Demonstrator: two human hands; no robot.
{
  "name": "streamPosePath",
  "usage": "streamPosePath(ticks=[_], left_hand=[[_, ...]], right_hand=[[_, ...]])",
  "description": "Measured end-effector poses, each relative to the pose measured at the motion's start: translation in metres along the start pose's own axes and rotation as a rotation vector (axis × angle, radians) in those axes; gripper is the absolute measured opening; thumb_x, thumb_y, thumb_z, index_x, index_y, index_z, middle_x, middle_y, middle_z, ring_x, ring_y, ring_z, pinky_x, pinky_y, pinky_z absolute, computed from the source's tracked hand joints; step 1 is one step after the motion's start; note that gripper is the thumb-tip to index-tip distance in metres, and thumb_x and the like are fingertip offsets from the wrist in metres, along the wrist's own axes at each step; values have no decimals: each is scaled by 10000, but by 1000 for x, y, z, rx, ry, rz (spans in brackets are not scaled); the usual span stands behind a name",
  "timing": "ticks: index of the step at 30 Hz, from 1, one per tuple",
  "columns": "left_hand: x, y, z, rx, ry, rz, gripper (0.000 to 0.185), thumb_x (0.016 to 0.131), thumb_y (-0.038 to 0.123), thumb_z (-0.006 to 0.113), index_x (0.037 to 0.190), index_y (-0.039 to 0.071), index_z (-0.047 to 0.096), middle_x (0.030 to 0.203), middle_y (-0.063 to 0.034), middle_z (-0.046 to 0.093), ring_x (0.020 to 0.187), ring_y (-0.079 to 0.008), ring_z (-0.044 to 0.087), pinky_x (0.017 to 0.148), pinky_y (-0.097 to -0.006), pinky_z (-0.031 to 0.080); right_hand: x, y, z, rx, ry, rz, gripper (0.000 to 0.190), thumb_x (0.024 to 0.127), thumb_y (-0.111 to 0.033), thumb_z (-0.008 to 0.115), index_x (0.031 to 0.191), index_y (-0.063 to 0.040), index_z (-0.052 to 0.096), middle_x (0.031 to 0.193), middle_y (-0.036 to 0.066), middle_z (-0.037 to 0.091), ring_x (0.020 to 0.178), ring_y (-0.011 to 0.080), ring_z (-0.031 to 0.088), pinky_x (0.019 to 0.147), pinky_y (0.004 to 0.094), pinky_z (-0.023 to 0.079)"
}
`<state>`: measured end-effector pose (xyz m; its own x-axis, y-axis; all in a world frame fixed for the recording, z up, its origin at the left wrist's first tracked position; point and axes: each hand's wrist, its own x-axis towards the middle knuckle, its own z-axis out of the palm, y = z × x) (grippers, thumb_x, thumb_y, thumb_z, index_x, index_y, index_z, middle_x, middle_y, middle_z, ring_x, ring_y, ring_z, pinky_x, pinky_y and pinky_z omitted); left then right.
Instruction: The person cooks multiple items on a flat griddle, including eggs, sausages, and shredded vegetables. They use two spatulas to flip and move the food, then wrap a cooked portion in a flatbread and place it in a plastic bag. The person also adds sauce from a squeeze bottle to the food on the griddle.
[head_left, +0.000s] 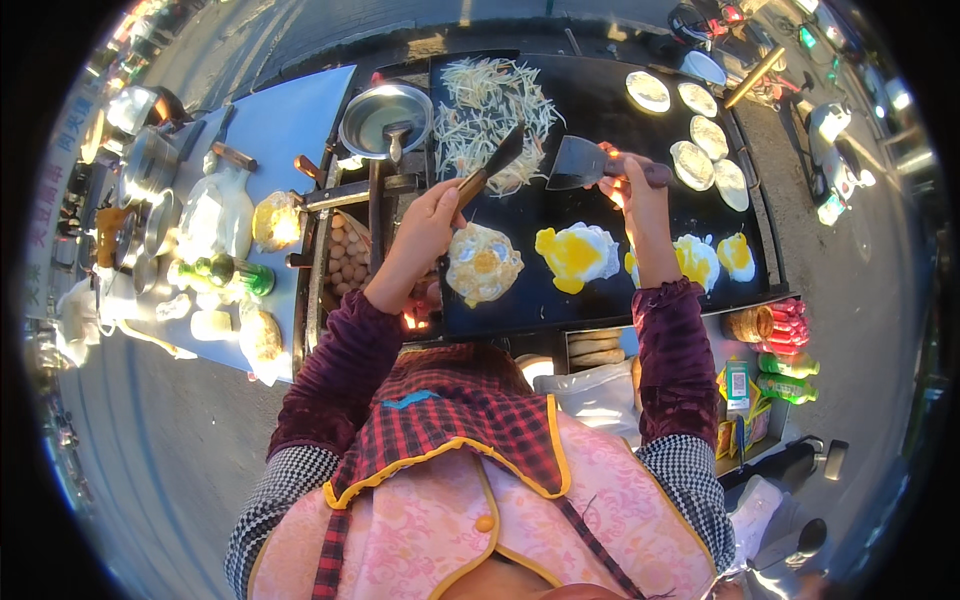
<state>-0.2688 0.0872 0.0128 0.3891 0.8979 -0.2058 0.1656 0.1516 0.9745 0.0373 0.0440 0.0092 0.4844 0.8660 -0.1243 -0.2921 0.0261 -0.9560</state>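
Observation:
My left hand (428, 232) is closed round the wooden handle of a narrow metal spatula (504, 150), its blade over shredded vegetables (491, 105) on the black griddle (585, 97). In my right hand (643, 202) is the dark handle of a wide metal scraper (576, 162), its blade just right of the vegetables. Below my left hand lies a browned fried egg (484, 264). An egg with a broken yellow yolk (577, 256) cooks to its right. Further right are more eggs (736, 257), one partly hidden by my right wrist. Several pale flat breads (694, 165) lie at the griddle's upper right.
A metal pot (386, 120) holding liquid and a brush stands left of the griddle, above a box of eggs (349, 251). Green bottles (232, 274) and pans (150, 172) crowd the left table. Flames (416, 315) glow beneath the griddle's left edge. Red-wrapped packets (787, 327) sit lower right.

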Motion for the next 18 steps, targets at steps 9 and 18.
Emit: streamPosePath(ticks=[9,18], left_hand=[[-68,-19,-63,611,148,383,261,927,200,576,1169,116,626,845,-154,609,760,-339,624,665,-390,497],[-48,-17,-37,1109,-8,444,327,860,212,649,1174,150,580,873,-141,589,758,-348,643,631,-414,529]], right_hand=[[-54,38,-27,-588,-181,92,259,876,-145,636,1120,-80,579,988,115,607,834,259,655,756,363,541],[11,58,91,-1508,-157,-428,265,841,-238,621,1091,-156,651,962,138,591,836,374,628,747,450,513]])
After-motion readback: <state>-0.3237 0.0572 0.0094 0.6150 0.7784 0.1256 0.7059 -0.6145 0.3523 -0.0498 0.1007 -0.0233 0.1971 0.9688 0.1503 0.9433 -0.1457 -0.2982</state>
